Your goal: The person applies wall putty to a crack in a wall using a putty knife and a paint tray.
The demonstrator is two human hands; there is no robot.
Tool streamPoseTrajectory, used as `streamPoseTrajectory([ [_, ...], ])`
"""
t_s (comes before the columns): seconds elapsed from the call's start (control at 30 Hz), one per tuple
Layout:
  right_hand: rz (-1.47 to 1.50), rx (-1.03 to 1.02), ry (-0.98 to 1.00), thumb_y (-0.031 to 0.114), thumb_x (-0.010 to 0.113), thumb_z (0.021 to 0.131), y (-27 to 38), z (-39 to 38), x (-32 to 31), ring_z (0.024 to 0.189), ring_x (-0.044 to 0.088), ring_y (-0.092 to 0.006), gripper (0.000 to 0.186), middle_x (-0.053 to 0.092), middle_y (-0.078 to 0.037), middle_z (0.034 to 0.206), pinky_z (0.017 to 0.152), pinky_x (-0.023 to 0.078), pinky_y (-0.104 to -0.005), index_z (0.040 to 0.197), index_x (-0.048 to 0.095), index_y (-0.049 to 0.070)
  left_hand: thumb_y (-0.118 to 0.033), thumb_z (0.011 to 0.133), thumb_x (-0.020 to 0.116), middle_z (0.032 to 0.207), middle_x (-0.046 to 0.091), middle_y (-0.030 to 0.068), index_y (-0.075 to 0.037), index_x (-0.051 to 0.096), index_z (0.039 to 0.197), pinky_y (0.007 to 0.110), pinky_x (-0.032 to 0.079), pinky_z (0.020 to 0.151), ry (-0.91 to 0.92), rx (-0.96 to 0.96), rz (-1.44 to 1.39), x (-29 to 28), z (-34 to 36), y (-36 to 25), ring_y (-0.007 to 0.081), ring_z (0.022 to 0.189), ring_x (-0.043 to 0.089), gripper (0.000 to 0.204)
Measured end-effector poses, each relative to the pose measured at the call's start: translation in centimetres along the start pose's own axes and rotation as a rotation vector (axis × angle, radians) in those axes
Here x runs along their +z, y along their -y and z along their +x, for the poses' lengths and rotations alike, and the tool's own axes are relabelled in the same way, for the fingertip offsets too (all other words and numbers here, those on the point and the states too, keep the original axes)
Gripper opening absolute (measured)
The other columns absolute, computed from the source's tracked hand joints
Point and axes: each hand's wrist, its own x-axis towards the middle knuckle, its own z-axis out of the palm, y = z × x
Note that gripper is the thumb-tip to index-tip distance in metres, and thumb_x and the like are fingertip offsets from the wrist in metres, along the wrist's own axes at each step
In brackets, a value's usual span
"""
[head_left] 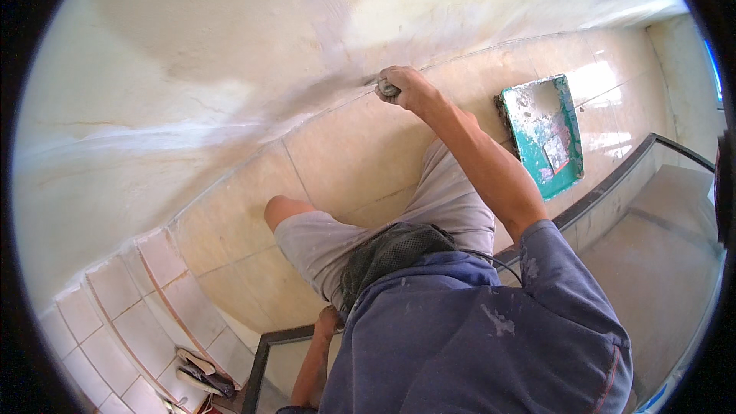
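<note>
My right hand (pixel 406 88) is stretched out to the foot of the wall, its fingers wrapped round a tool with a rounded grey handle end (pixel 389 87). The tool's working end is mostly hidden, with a thin dark edge against the wall (pixel 253 54) just above the floor joint. Close to my left hip, beside a dark-framed edge, is my left hand (pixel 328 320); its fingers are largely hidden. A green paint tray (pixel 571 161), spattered with white, lies on the tiles to the right of my right forearm.
Glossy beige floor tiles (pixel 337 161) run along the wall. Tiled steps (pixel 142 291) descend at the lower left, with a pair of shoes (pixel 203 372) on them. A black-edged railing or ledge (pixel 613 176) stands at the right.
</note>
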Motion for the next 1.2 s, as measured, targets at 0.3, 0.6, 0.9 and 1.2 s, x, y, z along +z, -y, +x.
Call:
streamPoseTrajectory([
  [0.3, -0.351, -0.136, -0.178, 0.017, 0.051, 0.081, -6.5, -7.6, -6.2, 0.046, 0.049, -0.0138, 0.019, 0.052, -0.005, 0.061, 0.041, 0.040, -0.0265, 0.071, 0.056, 0.002, -0.011, 0.065, 0.057, 0.087, 0.060, 0.0202, 0.002, 0.059, 0.086, 0.038, 0.046, 0.072, 0.046, 0.071, 0.008, 4.0, 3.2, 5.3, 0.0323, 0.084, 0.059, 0.024],
  [0.6, -0.668, -0.133, -0.332, 0.023, 0.055, 0.078, -9.9, 1.1, -7.6, 0.043, 0.049, -0.0135, 0.025, 0.053, -0.006, 0.057, 0.038, 0.038, -0.0275, 0.067, 0.056, 0.001, -0.016, 0.072, 0.050, 0.081, 0.061, 0.0180, 0.002, 0.057, 0.088, 0.036, 0.045, 0.066, -0.058, -0.019, -0.150, 1.4, 0.8, 1.9, 0.0304, 0.078, 0.060, 0.025],
  [0.9, -0.535, -0.123, -0.310, 0.027, 0.056, 0.078, -7.9, -1.4, -5.0, 0.041, 0.051, -0.0160, 0.031, 0.053, -0.007, 0.050, 0.039, 0.040, -0.0296, 0.058, 0.053, 0.003, -0.022, 0.076, 0.047, 0.090, 0.060, 0.0190, 0.002, 0.057, 0.092, 0.037, 0.043, 0.071, 0.049, -0.143, -0.058, -1.2, -0.5, -1.8, 0.0328, 0.084, 0.058, 0.031],
  [1.2, -0.424, -0.133, -0.280, 0.024, 0.058, 0.076, -4.8, -5.4, -2.9, 0.044, 0.052, -0.0147, 0.025, 0.053, -0.006, 0.055, 0.038, 0.041, -0.0279, 0.061, 0.053, 0.005, -0.017, 0.070, 0.053, 0.087, 0.060, 0.0194, 0.001, 0.059, 0.084, 0.039, 0.045, 0.072, -0.031, -0.008, 0.113, 5.1, 4.5, 6.1, 0.0325, 0.086, 0.058, 0.024],
])
